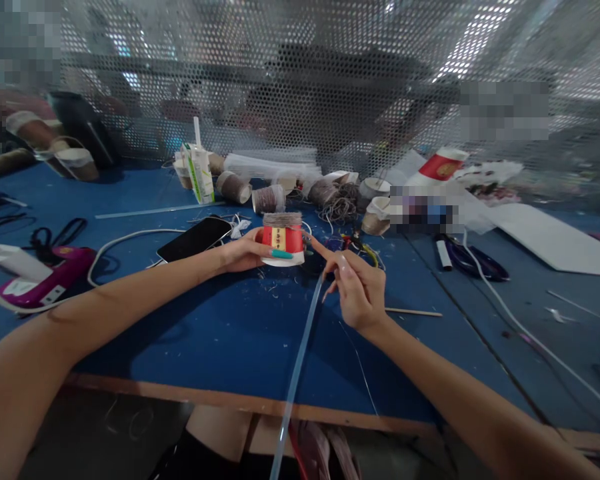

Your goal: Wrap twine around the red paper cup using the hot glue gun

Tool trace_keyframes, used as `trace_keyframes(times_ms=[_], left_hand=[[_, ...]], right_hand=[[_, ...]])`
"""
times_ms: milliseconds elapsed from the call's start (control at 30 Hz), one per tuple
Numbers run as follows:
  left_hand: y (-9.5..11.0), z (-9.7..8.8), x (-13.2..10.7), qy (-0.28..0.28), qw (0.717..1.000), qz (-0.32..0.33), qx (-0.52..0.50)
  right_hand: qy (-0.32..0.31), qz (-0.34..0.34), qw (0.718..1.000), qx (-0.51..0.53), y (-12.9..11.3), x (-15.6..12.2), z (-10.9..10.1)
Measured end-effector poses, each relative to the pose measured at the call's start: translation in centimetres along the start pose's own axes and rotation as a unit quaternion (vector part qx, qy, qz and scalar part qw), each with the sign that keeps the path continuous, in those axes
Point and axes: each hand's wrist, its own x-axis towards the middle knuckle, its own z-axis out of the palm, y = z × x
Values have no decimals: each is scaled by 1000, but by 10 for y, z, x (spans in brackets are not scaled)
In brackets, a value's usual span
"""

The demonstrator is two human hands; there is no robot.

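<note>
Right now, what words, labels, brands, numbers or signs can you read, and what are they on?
None is readable.
Held red paper cup: dark characters on yellow, too small.
Drink carton: print, blurred.
Magenta device: pale label, blurred.
Rear red-banded cup: gold emblem, blurred.

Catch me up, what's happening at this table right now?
A person's left hand holds a red paper cup with twine around its upper part. The right hand reaches its index finger toward the cup's side; whether it touches is hard to tell. A long translucent stick runs from near the right hand past the table's front edge. Behind the cup lie a loose twine tangle and a twine-wrapped cup; a dark-screened phone lies left.
</note>
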Motion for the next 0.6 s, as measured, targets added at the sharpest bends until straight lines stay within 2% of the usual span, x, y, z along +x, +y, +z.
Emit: trace_keyframes(times_ms=[100, 233, 300, 367, 433, 500, 600], left_hand=[[2, -1, 0, -3, 1000, 8, 13], [4, 1, -2, -7, 999, 5, 31], [5, 2, -2, 0, 999, 4, 34], [5, 3, -2, 14, 999, 4, 34], [4, 3, 0, 35, 999, 7, 30], [3, 3, 3, 65, 998, 15, 20], [1, 3, 6, 116, 993, 28, 0]], right_hand=[[65, 23, 997, 20, 4, 4, 1], [196, 25, 979, 50, 9, 10, 2], [216, 22, 976, 34, 9, 13, 0], [179, 8, 983, -30, 7, 18, -6], [110, -2, 983, -148, 4, 26, -18], [38, 24, 959, -279, 4, 35, -36], [-78, 121, 904, -402, 8, 42, -62]])
